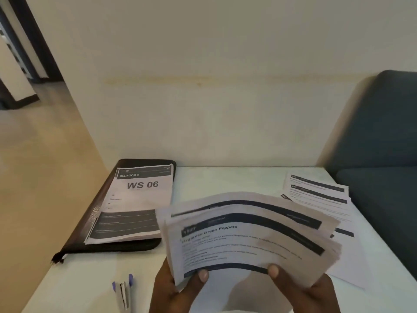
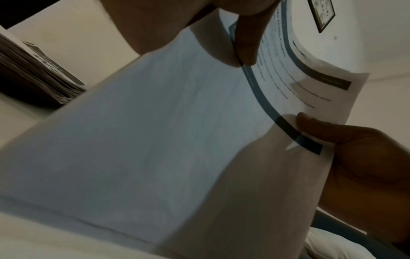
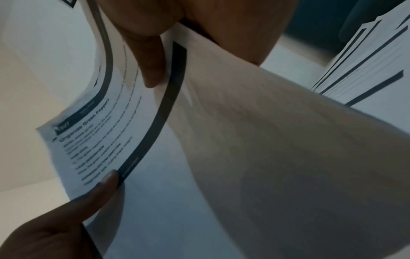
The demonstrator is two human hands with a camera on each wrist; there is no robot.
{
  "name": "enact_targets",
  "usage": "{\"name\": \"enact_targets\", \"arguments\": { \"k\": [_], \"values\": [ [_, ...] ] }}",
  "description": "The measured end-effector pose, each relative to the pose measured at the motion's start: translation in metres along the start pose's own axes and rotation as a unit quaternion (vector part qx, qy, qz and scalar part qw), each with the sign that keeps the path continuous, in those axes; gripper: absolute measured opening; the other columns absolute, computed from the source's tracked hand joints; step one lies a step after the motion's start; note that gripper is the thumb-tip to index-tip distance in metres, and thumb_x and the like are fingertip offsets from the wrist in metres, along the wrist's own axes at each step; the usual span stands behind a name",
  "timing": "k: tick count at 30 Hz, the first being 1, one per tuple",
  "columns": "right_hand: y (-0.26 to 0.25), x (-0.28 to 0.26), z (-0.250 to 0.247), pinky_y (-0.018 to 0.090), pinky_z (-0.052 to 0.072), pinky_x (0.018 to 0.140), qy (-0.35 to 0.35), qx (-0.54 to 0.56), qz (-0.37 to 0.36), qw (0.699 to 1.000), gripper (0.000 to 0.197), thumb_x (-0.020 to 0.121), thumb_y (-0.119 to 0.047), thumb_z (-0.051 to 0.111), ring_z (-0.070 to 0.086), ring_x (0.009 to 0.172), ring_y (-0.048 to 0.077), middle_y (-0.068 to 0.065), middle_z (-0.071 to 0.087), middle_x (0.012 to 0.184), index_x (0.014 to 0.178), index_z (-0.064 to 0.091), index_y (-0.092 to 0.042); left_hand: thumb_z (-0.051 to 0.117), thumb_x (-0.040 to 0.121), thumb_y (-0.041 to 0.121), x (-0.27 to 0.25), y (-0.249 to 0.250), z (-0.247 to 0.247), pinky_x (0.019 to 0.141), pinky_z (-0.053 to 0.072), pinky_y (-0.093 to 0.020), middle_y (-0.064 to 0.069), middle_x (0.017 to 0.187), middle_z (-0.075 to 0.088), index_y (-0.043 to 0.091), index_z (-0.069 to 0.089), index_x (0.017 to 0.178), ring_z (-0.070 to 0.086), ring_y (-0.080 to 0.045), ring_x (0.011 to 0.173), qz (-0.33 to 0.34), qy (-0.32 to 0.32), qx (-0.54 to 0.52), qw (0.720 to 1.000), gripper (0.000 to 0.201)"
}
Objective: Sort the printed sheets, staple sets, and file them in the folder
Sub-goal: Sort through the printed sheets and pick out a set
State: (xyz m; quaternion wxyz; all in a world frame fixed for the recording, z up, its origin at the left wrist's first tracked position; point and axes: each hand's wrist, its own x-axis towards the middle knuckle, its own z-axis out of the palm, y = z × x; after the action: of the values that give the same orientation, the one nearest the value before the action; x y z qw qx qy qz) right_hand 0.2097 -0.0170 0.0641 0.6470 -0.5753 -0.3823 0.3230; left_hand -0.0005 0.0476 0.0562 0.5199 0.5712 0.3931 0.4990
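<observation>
Both hands hold a bowed stack of printed sheets (image 1: 250, 236) above the white table's near edge; the top page is headed "Organize Green Peppers". My left hand (image 1: 180, 288) grips the stack's lower left, thumb on top. My right hand (image 1: 302, 290) grips the lower right the same way. The wrist views show the same stack (image 2: 155, 131) (image 3: 266, 157) from beneath, thumbs pressed on the dark footer band. A black folder (image 1: 94, 222) lies at the left with a "WS 06" set (image 1: 137, 199) on it. A purple and white stapler (image 1: 123, 292) lies by the near edge.
More printed sheets (image 1: 316, 195) are spread at the table's right side. A dark blue sofa (image 1: 383, 154) stands right of the table (image 1: 225, 179). A cream wall runs behind, with open floor to the left.
</observation>
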Motion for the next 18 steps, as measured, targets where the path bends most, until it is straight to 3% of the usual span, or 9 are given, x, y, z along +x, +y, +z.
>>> {"name": "enact_targets", "arguments": {
  "k": [2, 4, 6, 8, 9, 12, 14, 16, 18],
  "values": [
    [-0.006, 0.000, -0.005, 0.021, 0.057, 0.077, -0.033, -0.011, -0.030, 0.999, 0.039, 0.062, -0.012, 0.087, 0.070, 0.092, 0.009, -0.009, 0.076, 0.093, 0.085, 0.077, -0.042, 0.091, 0.033, 0.054, -0.001, -0.001, 0.007, 0.067, 0.049, -0.006, 0.017, 0.096, 0.072, 0.030, 0.073, 0.098, 0.067, 0.000, 0.089, -0.008, 0.003, -0.026, 1.000, 0.071],
    [-0.013, 0.001, -0.010, 0.031, 0.054, 0.084, -0.087, -0.013, -0.017, 0.996, 0.037, 0.058, -0.006, 0.084, 0.069, 0.100, 0.023, 0.001, 0.076, 0.092, 0.080, 0.078, -0.035, 0.088, 0.026, 0.064, 0.002, -0.002, 0.003, 0.066, 0.050, -0.008, 0.017, 0.096, 0.072, 0.045, 0.072, 0.094, 0.068, 0.000, 0.088, -0.019, 0.003, -0.044, 0.999, 0.073],
    [-0.014, 0.002, -0.016, 0.028, 0.049, 0.089, -0.101, -0.021, -0.016, 0.995, 0.045, 0.050, -0.012, 0.077, 0.067, 0.103, 0.013, -0.004, 0.075, 0.097, 0.087, 0.076, -0.039, 0.088, 0.024, 0.065, 0.005, -0.005, -0.002, 0.065, 0.050, -0.007, 0.017, 0.094, 0.073, 0.044, 0.072, 0.093, 0.068, -0.002, 0.087, -0.026, -0.007, -0.031, 0.999, 0.075],
    [-0.013, 0.004, -0.017, 0.009, 0.048, 0.083, -0.108, -0.070, -0.054, 0.990, 0.053, 0.053, -0.020, 0.077, 0.062, 0.104, -0.007, -0.020, 0.071, 0.106, 0.099, 0.072, -0.046, 0.092, 0.023, 0.053, 0.007, -0.007, 0.001, 0.066, 0.050, -0.008, 0.018, 0.093, 0.073, 0.041, 0.072, 0.093, 0.068, -0.004, 0.088, -0.028, -0.018, -0.032, 0.999, 0.073],
    [-0.013, 0.003, -0.015, 0.004, 0.047, 0.080, -0.098, -0.078, -0.067, 0.990, 0.054, 0.054, -0.024, 0.079, 0.060, 0.103, -0.011, -0.024, 0.069, 0.108, 0.103, 0.069, -0.046, 0.093, 0.023, 0.051, 0.005, -0.007, 0.003, 0.066, 0.051, -0.009, 0.019, 0.092, 0.072, 0.047, 0.072, 0.091, 0.068, -0.002, 0.087, -0.023, -0.020, -0.039, 0.999, 0.071],
    [-0.010, -0.001, -0.009, 0.014, 0.054, 0.076, -0.018, -0.050, -0.070, 0.996, 0.045, 0.057, -0.042, 0.090, 0.065, 0.094, -0.006, -0.020, 0.072, 0.102, 0.095, 0.070, -0.051, 0.088, 0.029, 0.046, -0.001, 0.004, 0.012, 0.066, 0.051, -0.008, 0.023, 0.090, 0.072, 0.063, 0.066, 0.086, 0.067, 0.004, 0.086, 0.022, 0.013, -0.020, 0.999, 0.063],
    [-0.014, 0.000, -0.009, 0.012, 0.054, 0.072, 0.010, -0.028, -0.086, 0.996, 0.041, 0.060, -0.022, 0.085, 0.067, 0.085, -0.006, -0.020, 0.074, 0.088, 0.079, 0.072, -0.055, 0.091, 0.037, 0.036, -0.001, 0.007, 0.011, 0.068, 0.052, -0.009, 0.020, 0.097, 0.071, 0.053, 0.066, 0.101, 0.067, 0.002, 0.089, 0.070, 0.023, -0.003, 0.997, 0.071],
    [-0.023, 0.004, -0.011, 0.008, 0.051, 0.072, -0.021, -0.048, -0.087, 0.995, 0.049, 0.063, -0.006, 0.086, 0.067, 0.083, -0.006, -0.022, 0.073, 0.082, 0.074, 0.074, -0.052, 0.091, 0.047, 0.018, 0.004, 0.005, 0.007, 0.068, 0.054, -0.012, 0.017, 0.104, 0.070, 0.029, 0.061, 0.119, 0.067, -0.001, 0.091, 0.087, 0.016, 0.001, 0.996, 0.079],
    [-0.018, 0.006, -0.014, 0.008, 0.049, 0.077, -0.095, -0.062, -0.037, 0.993, 0.043, 0.071, -0.005, 0.081, 0.066, 0.085, -0.006, -0.030, 0.071, 0.084, 0.071, 0.074, -0.047, 0.085, 0.055, 0.001, 0.007, 0.004, 0.008, 0.061, 0.052, -0.010, 0.018, 0.096, 0.073, 0.021, 0.058, 0.114, 0.068, -0.002, 0.087, 0.014, 0.005, -0.036, 0.999, 0.067]
  ]
}}
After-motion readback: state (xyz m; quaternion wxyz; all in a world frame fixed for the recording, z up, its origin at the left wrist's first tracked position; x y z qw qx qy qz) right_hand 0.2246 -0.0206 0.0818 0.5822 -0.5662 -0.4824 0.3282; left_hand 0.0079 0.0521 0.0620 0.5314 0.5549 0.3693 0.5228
